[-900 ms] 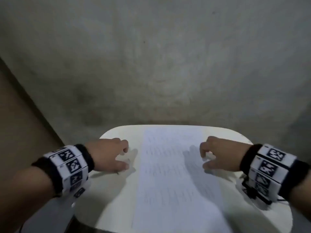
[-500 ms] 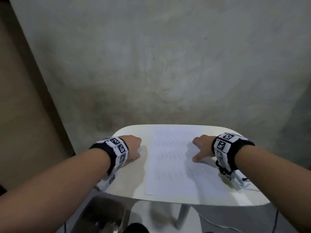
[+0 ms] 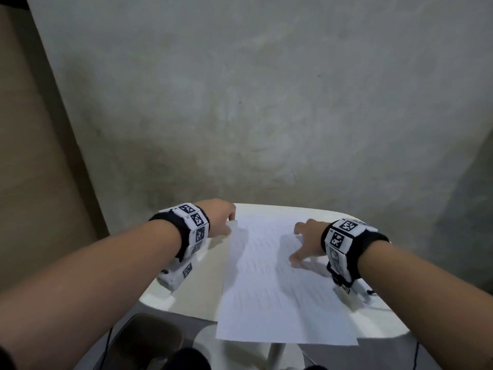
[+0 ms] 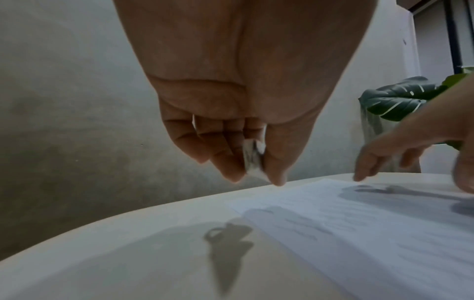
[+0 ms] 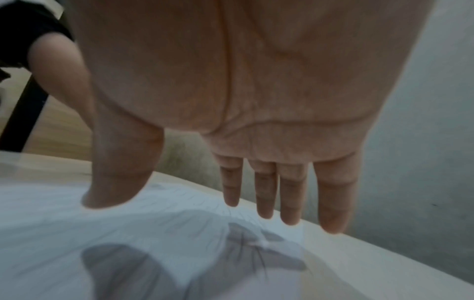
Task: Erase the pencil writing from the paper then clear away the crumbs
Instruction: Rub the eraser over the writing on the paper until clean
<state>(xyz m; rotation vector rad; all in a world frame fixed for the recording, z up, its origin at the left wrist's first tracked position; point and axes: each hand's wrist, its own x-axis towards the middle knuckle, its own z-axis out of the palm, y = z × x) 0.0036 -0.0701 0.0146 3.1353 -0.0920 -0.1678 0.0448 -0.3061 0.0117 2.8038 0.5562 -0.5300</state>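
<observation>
A white sheet of paper (image 3: 269, 279) with faint pencil lines lies on a small white table (image 3: 186, 295), its near edge hanging past the table's front. My left hand (image 3: 222, 220) hovers by the sheet's far left corner and pinches a small white eraser (image 4: 254, 158) between thumb and fingers, just above the table (image 4: 128, 253). My right hand (image 3: 304, 245) is spread over the right half of the paper (image 5: 77, 233), fingers (image 5: 265, 192) straight and thumb down close to the sheet. No crumbs can be made out.
A rough grey wall (image 3: 266, 116) rises right behind the table. A brown panel (image 3: 32, 156) stands at the left. A dark bin-like container (image 3: 144, 340) sits on the floor under the table's front left. A green leafy plant (image 4: 400, 97) is off to the right.
The head view has pulled back and tilted, so both forearms show. My left hand has moved up toward the paper's far left corner; my right hand has spread open over the sheet.
</observation>
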